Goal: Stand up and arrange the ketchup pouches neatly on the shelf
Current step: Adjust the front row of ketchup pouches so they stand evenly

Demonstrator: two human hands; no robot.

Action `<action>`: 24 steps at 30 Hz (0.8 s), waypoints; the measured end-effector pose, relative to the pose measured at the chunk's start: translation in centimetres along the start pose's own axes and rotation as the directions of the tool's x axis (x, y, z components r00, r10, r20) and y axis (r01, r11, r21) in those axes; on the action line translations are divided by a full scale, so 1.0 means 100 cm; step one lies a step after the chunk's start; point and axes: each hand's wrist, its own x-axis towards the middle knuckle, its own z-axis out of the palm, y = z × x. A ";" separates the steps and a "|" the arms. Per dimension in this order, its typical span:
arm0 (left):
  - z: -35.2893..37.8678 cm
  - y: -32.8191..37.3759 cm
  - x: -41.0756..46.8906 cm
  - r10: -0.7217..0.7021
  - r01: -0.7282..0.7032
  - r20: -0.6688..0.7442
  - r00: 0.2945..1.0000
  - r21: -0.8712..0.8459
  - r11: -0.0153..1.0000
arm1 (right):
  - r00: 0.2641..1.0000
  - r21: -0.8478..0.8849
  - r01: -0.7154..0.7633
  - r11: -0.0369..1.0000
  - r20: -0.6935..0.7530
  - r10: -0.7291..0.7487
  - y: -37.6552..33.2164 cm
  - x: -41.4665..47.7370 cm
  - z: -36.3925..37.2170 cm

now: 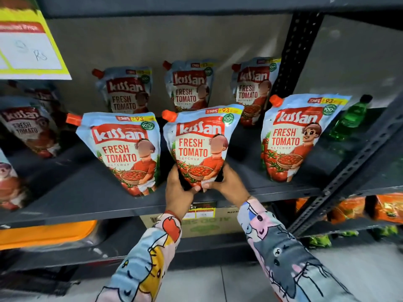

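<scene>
While we look down from the head camera, both hands are on the middle pouch (199,147) in the front row of the dark shelf (91,192). Our left hand (177,188) cups its lower left corner, fingers wrapped behind and thumb across the front. Our right hand (226,182) does the same on the lower right, thumb pressed near the bottom seam, so both sets of fingers are closed around the base of this one pouch.

It stands upright with its orange cap (169,115) up at the top left, tipped a little toward us. The left pouch (122,153) stands just beside it, not quite touching as far as we can tell. The right pouch (294,138) is well apart, leaving a gap. Three back pouches (189,88) line up behind.

Handling-wise, we judge these as soft, filled bags: weighty at the bottom, floppy at the top, with slick printed film. Gripping low at the gusset, as we do now, looks like the safe hold. Squeezing the belly would bulge it, and lifting by the cap could let it swing.

Farther right a green bottle (351,120) lies against the upright (357,153), so there's little room to slide that way.
</scene>
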 end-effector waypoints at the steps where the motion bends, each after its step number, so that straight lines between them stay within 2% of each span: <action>1: 0.003 0.000 0.000 0.008 -0.008 0.007 1.000 0.029 1.000 | 1.000 -0.001 -0.002 1.000 -0.005 0.002 0.002 -0.001 -0.005; 8: 0.016 0.002 -0.003 0.038 -0.039 0.011 0.999 0.085 0.996 | 1.000 -0.010 -0.010 1.000 0.015 0.010 -0.001 -0.009 -0.020; 9: 0.014 0.002 -0.005 0.040 -0.041 0.010 0.999 0.083 0.996 | 0.999 -0.003 0.004 1.000 -0.033 -0.004 -0.003 -0.013 -0.018; 11: 0.005 -0.001 -0.014 0.048 -0.045 -0.050 0.998 0.075 0.996 | 0.952 -0.058 0.077 0.995 -0.293 -0.091 -0.007 -0.029 -0.010; 13: -0.014 -0.008 -0.028 0.108 -0.098 -0.204 0.973 0.061 0.993 | 0.804 -0.218 0.183 0.959 -0.528 -0.274 -0.012 -0.054 0.010; 14: -0.029 -0.013 -0.035 0.146 -0.139 -0.286 0.947 0.045 0.989 | 0.769 -0.260 0.242 0.935 -0.537 -0.348 -0.017 -0.064 0.027; 15: -0.043 -0.019 -0.040 0.172 -0.173 -0.356 0.919 0.032 0.984 | 0.785 -0.266 0.296 0.918 -0.479 -0.392 -0.022 -0.071 0.043; 16: -0.060 -0.026 -0.041 0.183 -0.187 -0.410 0.894 0.030 0.982 | 0.835 -0.236 0.330 0.914 -0.378 -0.399 -0.029 -0.072 0.062; 18: -0.090 -0.037 -0.032 0.131 -0.127 -0.458 0.879 0.040 0.991 | 0.934 -0.141 0.299 0.944 -0.158 -0.319 -0.040 -0.060 0.089; 19: -0.106 -0.040 -0.024 0.074 -0.070 -0.437 0.896 0.024 0.997 | 0.961 -0.084 0.258 0.963 -0.077 -0.264 -0.046 -0.049 0.101; 20: -0.118 -0.041 -0.014 0.010 -0.012 -0.373 0.928 -0.004 1.000 | 0.979 -0.027 0.203 0.979 -0.020 -0.203 -0.050 -0.037 0.109; 22: -0.141 -0.040 0.007 -0.081 0.075 -0.148 0.986 -0.048 0.996 | 0.993 0.053 0.107 0.993 0.053 -0.110 -0.054 -0.013 0.120; 24: -0.156 -0.038 0.023 -0.071 0.073 0.048 0.996 -0.022 0.997 | 0.994 0.090 0.048 0.995 0.098 -0.057 -0.055 0.005 0.125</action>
